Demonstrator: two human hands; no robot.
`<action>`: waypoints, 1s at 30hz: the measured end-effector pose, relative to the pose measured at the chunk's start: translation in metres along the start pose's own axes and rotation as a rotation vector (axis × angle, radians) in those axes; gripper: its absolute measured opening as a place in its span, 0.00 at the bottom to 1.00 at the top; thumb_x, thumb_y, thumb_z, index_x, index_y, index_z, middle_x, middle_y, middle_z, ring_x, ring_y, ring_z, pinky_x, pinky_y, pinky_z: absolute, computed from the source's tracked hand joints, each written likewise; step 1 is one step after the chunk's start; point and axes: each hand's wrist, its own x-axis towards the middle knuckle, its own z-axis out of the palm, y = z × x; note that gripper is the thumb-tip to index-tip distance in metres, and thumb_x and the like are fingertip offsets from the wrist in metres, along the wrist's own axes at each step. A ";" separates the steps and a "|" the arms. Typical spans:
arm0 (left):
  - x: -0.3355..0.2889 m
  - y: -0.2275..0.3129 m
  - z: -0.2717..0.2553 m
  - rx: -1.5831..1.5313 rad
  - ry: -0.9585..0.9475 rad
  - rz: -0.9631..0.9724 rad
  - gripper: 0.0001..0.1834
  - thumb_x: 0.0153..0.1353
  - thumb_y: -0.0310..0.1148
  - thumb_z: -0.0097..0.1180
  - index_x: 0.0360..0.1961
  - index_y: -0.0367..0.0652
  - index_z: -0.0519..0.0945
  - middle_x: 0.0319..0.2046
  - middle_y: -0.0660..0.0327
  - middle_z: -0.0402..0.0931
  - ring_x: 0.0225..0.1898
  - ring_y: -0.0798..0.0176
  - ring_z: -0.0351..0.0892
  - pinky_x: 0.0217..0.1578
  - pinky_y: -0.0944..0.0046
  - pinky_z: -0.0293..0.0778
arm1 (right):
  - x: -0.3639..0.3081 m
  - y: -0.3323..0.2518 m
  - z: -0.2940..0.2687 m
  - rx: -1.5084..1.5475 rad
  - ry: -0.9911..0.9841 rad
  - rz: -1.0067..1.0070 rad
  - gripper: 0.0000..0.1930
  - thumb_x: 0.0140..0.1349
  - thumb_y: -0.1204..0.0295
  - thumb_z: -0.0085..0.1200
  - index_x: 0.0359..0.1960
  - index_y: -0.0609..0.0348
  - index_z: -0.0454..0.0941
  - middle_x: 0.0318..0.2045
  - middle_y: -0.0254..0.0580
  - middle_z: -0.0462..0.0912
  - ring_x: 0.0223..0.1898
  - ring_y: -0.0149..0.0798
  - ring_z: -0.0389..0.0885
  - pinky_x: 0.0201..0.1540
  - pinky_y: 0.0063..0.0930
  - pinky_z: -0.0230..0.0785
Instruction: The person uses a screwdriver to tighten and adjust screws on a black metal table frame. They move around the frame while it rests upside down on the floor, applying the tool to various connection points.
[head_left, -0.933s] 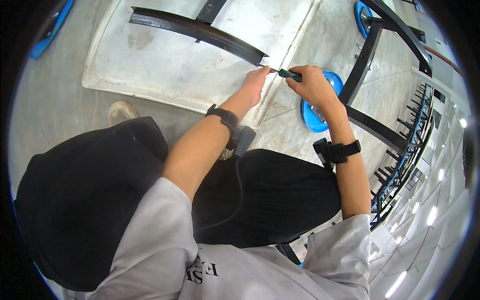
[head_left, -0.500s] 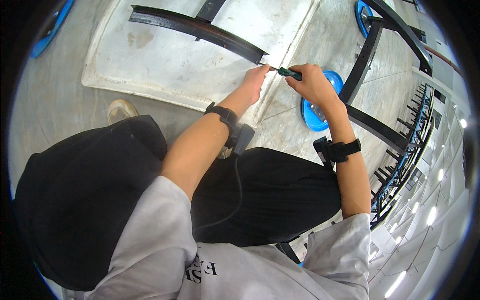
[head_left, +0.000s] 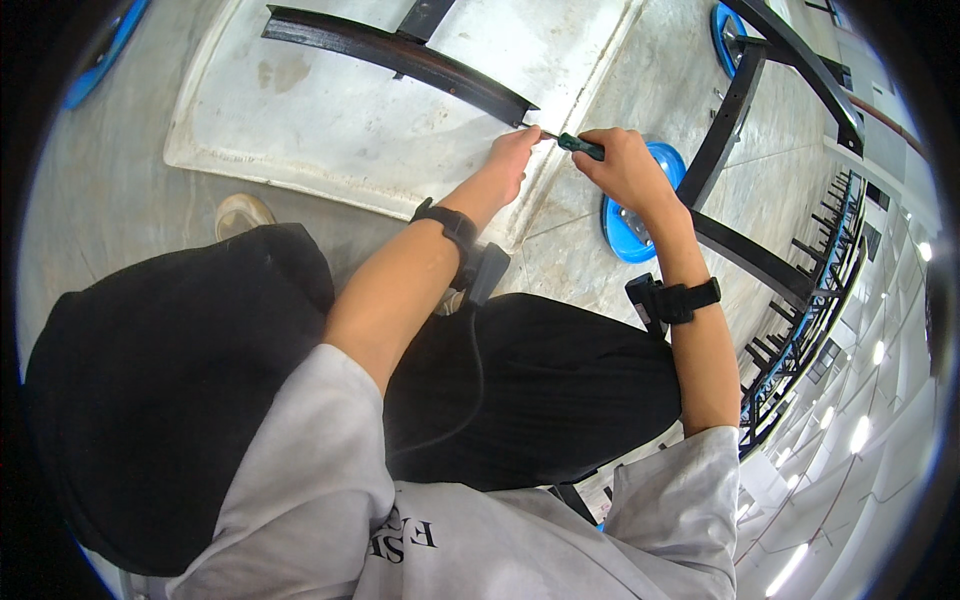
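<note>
My right hand is closed round the green handle of a screwdriver. Its thin shaft points left at the near right end of a black metal beam. Beside that end my left hand has its fingertips closed at the screwdriver's shaft; whether a small screw is there too is hidden. The beam lies on a worn white panel, and a black crossbar joins it from behind. A black strap with a small device sits on each of my forearms.
To the right stands a black metal frame with round blue bases on the concrete floor. Long rows of similar black frames stretch along the far right. Part of a blue ring shows at the upper left. My bent knees are close below.
Hardly anything differs. The beam and panel sit very slightly shifted in the picture, while both hands stay at the screwdriver and the beam's end.
</note>
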 end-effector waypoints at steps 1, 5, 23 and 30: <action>-0.001 0.000 0.001 0.009 -0.003 0.005 0.21 0.62 0.46 0.42 0.50 0.44 0.70 0.58 0.60 0.58 0.63 0.55 0.44 0.60 0.44 0.36 | -0.001 0.000 -0.001 -0.002 -0.001 0.002 0.14 0.48 0.71 0.51 0.34 0.69 0.77 0.20 0.59 0.74 0.21 0.51 0.74 0.29 0.34 0.67; -0.004 0.003 -0.001 0.061 0.030 -0.009 0.22 0.61 0.46 0.41 0.50 0.43 0.70 0.58 0.59 0.58 0.63 0.54 0.46 0.59 0.44 0.39 | -0.001 -0.002 0.002 0.044 0.008 0.019 0.13 0.47 0.70 0.51 0.30 0.70 0.76 0.20 0.61 0.74 0.24 0.56 0.74 0.31 0.39 0.67; 0.041 0.031 -0.031 0.393 0.043 -0.029 0.31 0.62 0.54 0.24 0.54 0.45 0.67 0.62 0.57 0.50 0.65 0.50 0.41 0.60 0.44 0.34 | 0.054 -0.034 -0.021 -0.105 -0.022 0.095 0.11 0.44 0.69 0.56 0.32 0.55 0.81 0.34 0.46 0.80 0.36 0.45 0.80 0.37 0.33 0.73; 0.008 -0.002 0.018 0.238 0.154 0.052 0.28 0.60 0.56 0.33 0.53 0.49 0.67 0.60 0.57 0.54 0.63 0.53 0.44 0.58 0.38 0.35 | 0.034 0.001 -0.016 -0.025 -0.104 0.158 0.11 0.43 0.72 0.51 0.31 0.59 0.80 0.34 0.49 0.80 0.37 0.48 0.79 0.38 0.35 0.72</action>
